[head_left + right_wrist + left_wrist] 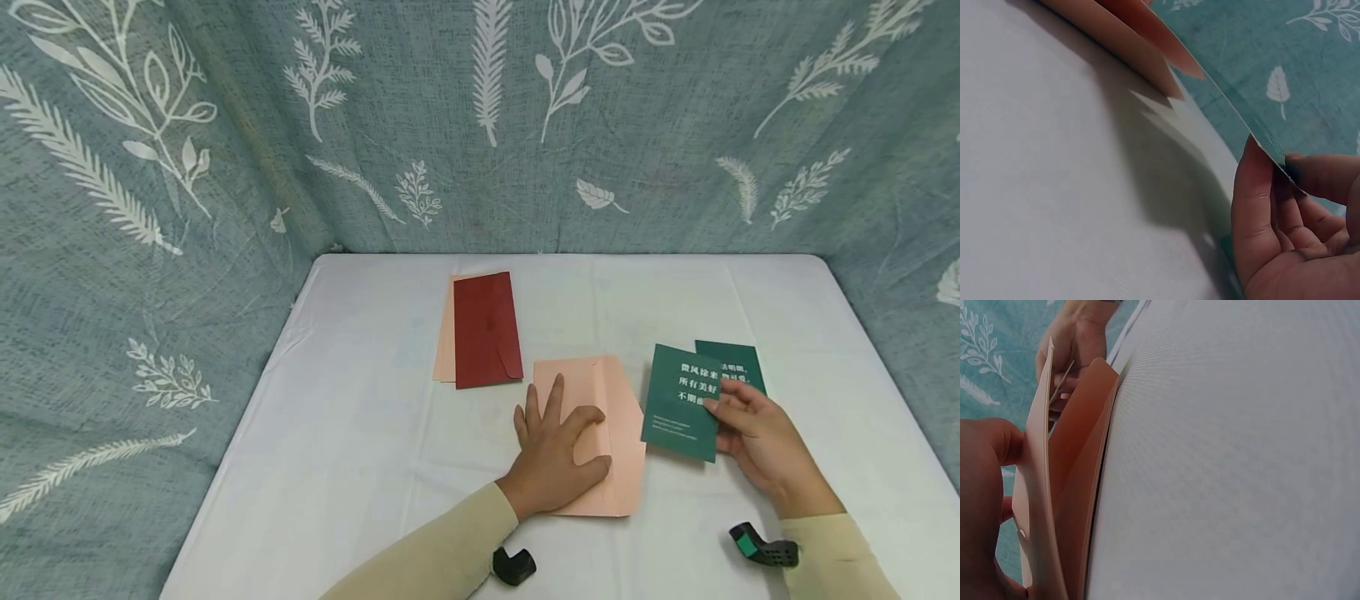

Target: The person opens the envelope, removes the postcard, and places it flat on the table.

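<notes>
A pale pink envelope [592, 383] lies on the table with its flap folded out to the right. My left hand [551, 467] rests on it, fingers spread across its upper panel. In the left wrist view, the mouth of the envelope [1079, 425] gapes between its two panels. My right hand [765, 442] pinches a green card [675, 408] with white printed characters between thumb and fingers. The card is tilted, its left edge close by the envelope flap. The right wrist view shows this card [1235, 109] edge-on, with my thumb [1322, 175] on one face.
A second green card [727, 350] lies behind the held one, partly covered by it. Farther back, a dark red envelope [487, 333] overlaps a pale pink one [444, 350]. White cloth covers the table [360, 417]; a patterned blue-green curtain [450, 192] hangs behind it.
</notes>
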Motion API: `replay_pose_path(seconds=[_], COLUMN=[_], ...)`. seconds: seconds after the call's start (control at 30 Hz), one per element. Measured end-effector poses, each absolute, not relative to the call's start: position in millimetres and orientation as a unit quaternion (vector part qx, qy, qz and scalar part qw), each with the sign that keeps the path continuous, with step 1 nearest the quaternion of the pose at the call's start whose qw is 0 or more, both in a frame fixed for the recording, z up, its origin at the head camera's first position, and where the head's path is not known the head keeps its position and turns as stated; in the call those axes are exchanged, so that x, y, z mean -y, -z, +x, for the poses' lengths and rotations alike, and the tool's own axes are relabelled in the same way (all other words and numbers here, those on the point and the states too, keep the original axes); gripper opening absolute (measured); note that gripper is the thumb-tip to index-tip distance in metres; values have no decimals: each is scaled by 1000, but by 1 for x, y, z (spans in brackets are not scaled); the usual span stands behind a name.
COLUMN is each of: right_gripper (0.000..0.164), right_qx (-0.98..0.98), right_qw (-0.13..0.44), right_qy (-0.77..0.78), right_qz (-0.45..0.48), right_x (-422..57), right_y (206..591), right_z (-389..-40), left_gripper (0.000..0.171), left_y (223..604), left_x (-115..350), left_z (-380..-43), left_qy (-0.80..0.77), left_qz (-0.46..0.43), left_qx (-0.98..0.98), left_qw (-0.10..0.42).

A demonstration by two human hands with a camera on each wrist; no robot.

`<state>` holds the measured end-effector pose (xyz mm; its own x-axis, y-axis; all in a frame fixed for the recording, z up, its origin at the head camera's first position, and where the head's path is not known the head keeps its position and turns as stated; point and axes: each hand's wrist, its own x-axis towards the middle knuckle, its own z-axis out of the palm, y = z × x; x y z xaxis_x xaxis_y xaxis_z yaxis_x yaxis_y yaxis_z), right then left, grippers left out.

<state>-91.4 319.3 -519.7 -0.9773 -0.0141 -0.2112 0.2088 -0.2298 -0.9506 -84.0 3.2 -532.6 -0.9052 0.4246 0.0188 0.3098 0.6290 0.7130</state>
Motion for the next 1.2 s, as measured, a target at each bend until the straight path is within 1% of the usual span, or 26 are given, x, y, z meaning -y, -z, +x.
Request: replay_pose_path(seconds=[0.27, 0.5, 0.87, 1.1, 1.2], right_gripper=[26, 31, 34, 41, 41], right_qx=[-606, -606, -613, -616, -618], right_qw=[63, 59, 49, 48, 43], right_qy=[789, 787, 781, 776, 774], right_qz=[81, 100, 108, 128, 133], right_x=[-329, -341, -354, -363, -367], right_y=[520, 518, 516, 515, 515], right_z=[-93, -95, -96, -99, -100], left_gripper=[45, 44, 44, 43, 43], left_y=[532, 530, 528, 527, 527], left_x=[-3, -3, -3, -3, -3], left_z=[-84, -84, -83, -83, -83], left_qy=[-380, -386, -385, -385, -387], left_qz=[203, 204, 207, 205, 205], left_qx=[-899, -896, -896, -896, -896], left_qw=[79, 80, 78, 80, 80])
